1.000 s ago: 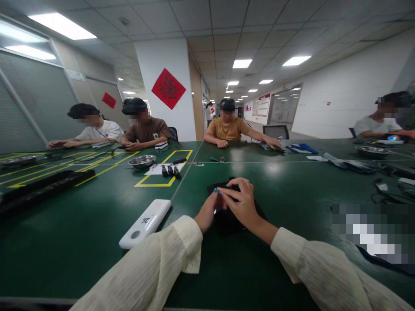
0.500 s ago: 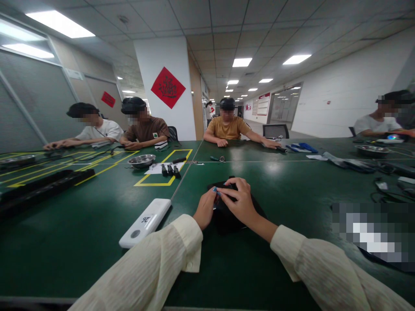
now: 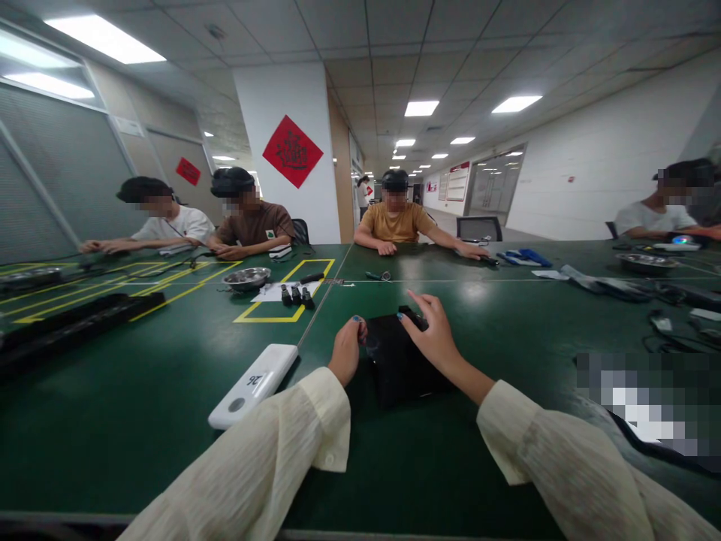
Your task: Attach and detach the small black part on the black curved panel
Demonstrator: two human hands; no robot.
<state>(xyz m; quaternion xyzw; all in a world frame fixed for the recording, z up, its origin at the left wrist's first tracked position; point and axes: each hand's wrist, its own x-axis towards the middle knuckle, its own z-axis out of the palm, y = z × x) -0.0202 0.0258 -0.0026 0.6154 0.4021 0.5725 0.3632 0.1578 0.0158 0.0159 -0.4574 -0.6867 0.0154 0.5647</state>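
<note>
A black, flat, soft-looking pouch-like thing (image 3: 397, 368) lies on the green table in front of me; its exact kind is not clear. At its upper left edge is my left hand (image 3: 345, 349), fingers curled in and thumb on top. What those fingers hold, if anything, is hidden. My right hand (image 3: 436, 338) is over the right side of the black thing, thumb and fingers spread apart with nothing between them. A small black part sticks up at the far edge, partly behind the right hand.
Left of my arm lies a white power bank (image 3: 253, 387) marked 26. Farther off are a metal bowl (image 3: 248, 279), several small black parts (image 3: 297, 296) on paper, and pliers (image 3: 378, 276). A long black tray (image 3: 84, 323) lies left. Co-workers sit around the green table (image 3: 507, 330).
My hands were together over the black thing, fingertips touching. They have parted: the right moved right and spread its fingers, the left shifted slightly left. More of the black thing shows.
</note>
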